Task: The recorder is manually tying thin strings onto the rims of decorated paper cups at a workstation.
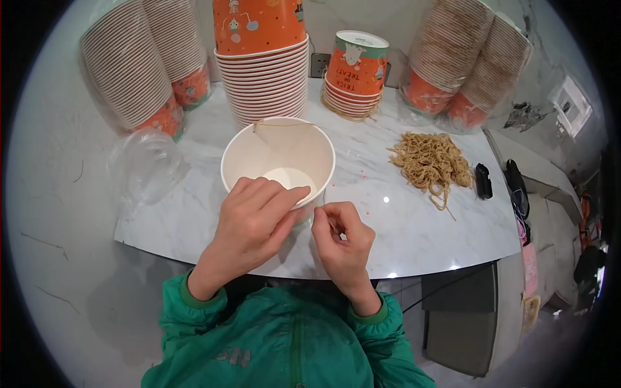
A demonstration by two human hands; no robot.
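Note:
A white-lined paper bucket (275,150) tilts toward me near the front of the marble table. My left hand (251,216) grips its near rim, fingers over the edge and thumb outside. Just right of that rim, my right hand (343,236) is closed in a pinch. Whatever lies between its fingertips is too small to make out. Along the bucket's far rim runs a piece of tan twine (275,122). A tangled heap of the same twine (432,163) lies to the right.
Behind the bucket rises a tall stack of orange paper buckets (262,84). A shorter upside-down stack (354,71) stands to its right. Plastic-wrapped stacks (126,64) flank both sides. Crumpled clear plastic (149,165) sits at left, and a small black object (482,181) beside the twine.

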